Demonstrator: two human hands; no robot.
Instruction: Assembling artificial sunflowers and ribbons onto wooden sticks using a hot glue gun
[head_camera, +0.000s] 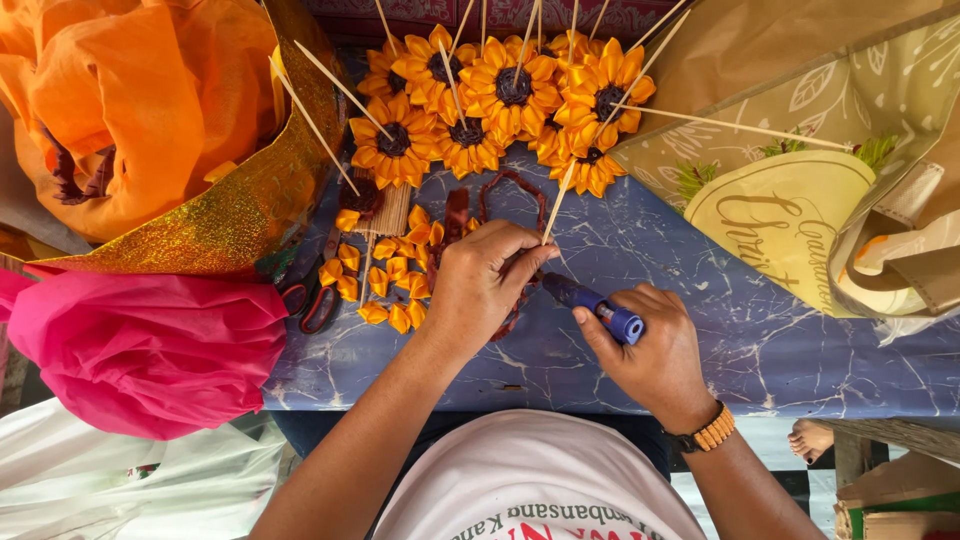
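wooden skewer sits mid-table, tip pinched in the left hand, shaft angling up and away toward the flower pile. left hand is closed, thumb and fingertips together on the skewer end, over a dark red ribbon loop lying on the blue marbled table. right hand just beside it, wrapped around a blue glue gun, nozzle end pointing at the left fingertips, near but can't tell if touching. beaded orange bracelet on the right wrist.

left of the left hand: loose folded orange petals scattered on the table, scissors with red handles partly under the pink tissue paper. behind the hands: finished orange sunflowers with dark centres, each on a skewer, heaped at the far edge. orange fabric in gold glitter wrap far left. beige paper bag on the right.
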